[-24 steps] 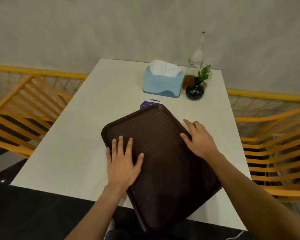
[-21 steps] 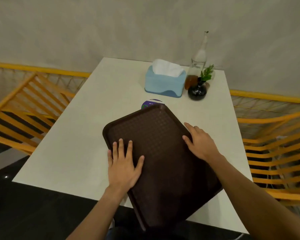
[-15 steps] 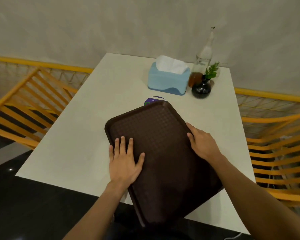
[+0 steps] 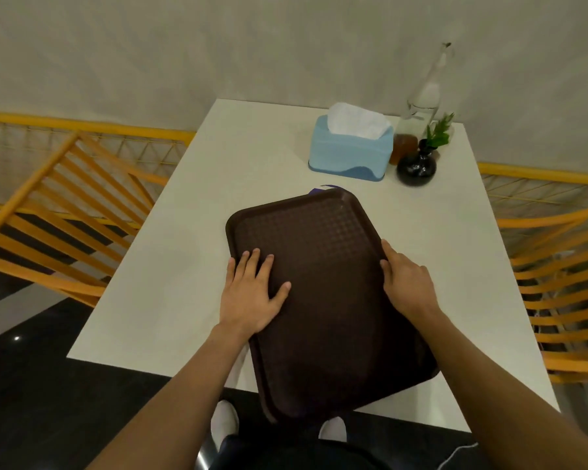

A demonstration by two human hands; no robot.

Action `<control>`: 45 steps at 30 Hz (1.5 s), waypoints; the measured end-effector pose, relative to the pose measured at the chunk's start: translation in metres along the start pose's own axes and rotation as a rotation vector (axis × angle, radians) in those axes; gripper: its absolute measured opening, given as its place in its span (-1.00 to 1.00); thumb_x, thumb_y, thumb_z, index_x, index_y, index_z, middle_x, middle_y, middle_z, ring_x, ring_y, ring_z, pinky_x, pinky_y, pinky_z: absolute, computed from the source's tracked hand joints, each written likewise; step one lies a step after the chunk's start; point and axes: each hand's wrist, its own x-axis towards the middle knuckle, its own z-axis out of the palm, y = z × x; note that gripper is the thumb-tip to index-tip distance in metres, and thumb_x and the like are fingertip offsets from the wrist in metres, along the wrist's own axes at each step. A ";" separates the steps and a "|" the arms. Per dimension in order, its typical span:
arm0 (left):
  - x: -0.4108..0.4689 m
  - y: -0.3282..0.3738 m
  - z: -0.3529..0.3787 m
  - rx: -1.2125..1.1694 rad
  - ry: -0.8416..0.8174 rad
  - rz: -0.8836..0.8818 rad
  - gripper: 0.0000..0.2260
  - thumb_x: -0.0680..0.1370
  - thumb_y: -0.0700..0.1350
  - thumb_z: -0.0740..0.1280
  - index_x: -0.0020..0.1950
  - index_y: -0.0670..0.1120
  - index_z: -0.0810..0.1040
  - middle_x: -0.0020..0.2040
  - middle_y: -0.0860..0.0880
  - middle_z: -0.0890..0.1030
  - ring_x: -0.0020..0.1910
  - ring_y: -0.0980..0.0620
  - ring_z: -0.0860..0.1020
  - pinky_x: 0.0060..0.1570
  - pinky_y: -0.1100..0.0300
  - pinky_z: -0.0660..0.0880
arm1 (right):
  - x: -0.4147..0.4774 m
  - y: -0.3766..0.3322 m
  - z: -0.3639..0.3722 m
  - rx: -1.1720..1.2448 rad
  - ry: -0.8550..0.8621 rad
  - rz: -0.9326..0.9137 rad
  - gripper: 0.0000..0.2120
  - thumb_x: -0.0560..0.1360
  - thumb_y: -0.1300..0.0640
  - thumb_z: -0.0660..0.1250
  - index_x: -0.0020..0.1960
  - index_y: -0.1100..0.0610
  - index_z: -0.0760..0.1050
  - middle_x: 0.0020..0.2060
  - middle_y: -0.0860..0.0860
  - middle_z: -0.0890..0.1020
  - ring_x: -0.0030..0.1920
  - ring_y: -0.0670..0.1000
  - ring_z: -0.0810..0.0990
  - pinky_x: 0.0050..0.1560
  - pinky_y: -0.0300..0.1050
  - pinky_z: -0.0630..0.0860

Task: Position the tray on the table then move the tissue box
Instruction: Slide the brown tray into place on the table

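1. Brown plastic, with a textured grid face, the tray (image 4: 323, 293) lies at the centre of the frame on the white table (image 4: 190, 266). It sits skewed, its far corner pointing toward the upper middle and its near edge jutting out past the table's near edge.
2. At the lower middle, the left hand (image 4: 252, 293) lies flat, palm down, fingers (image 4: 252, 262) spread; it spans the tray's left rim, with the outermost finger over the table and the thumb on the tray face. It grips nothing.
3. To the right of centre, the right hand (image 4: 406, 283) rests against the tray's right rim with fingers loosely curled over the edge. Whether they close under the rim cannot be told from this angle.
4. Above the tray, in the upper middle, stands the light blue tissue box (image 4: 350, 154), with a white tissue sticking out of its top. It is apart from the tray.
5. A small purple item (image 4: 319, 189) peeks out from under the tray's far corner; what it is cannot be made out.
6. Just right of the tissue box stand a round black vase (image 4: 416, 167) with a green sprig and a tall clear glass bottle (image 4: 421, 103) behind it.
7. Orange slatted chairs (image 4: 58, 212) flank the table at the left and right edges of the frame.
8. White shoes (image 4: 223, 422) show on the dark floor at the bottom.
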 end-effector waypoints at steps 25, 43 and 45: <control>-0.003 -0.201 -0.032 -0.119 0.040 0.077 -0.47 0.70 -0.02 0.02 0.67 -0.04 0.02 0.66 -0.05 0.12 0.65 -0.08 -0.04 0.60 -0.09 -0.11 | -0.093 -0.141 0.071 -0.027 0.033 0.206 -0.28 0.63 -0.30 0.08 0.65 0.05 0.02 0.62 0.08 0.14 0.59 0.16 0.10 0.52 0.28 0.04; 0.065 -0.245 -0.054 -0.153 0.031 -0.025 -0.48 0.70 -0.07 0.06 0.66 -0.10 0.09 0.60 -0.11 0.29 0.62 -0.12 0.14 0.59 -0.12 0.04 | 0.003 -0.209 0.075 0.007 -0.041 0.050 -0.32 0.68 -0.16 0.11 0.65 0.11 -0.04 0.64 0.09 0.07 0.62 0.16 0.04 0.55 0.19 -0.03; 0.069 -0.246 -0.055 -0.158 0.031 -0.044 -0.48 0.70 -0.06 0.06 0.66 -0.10 0.08 0.60 -0.11 0.28 0.62 -0.12 0.13 0.59 -0.12 0.03 | 0.010 -0.215 0.078 0.000 -0.046 0.029 -0.31 0.68 -0.15 0.13 0.65 0.12 -0.05 0.64 0.08 0.05 0.62 0.15 0.04 0.56 0.18 -0.02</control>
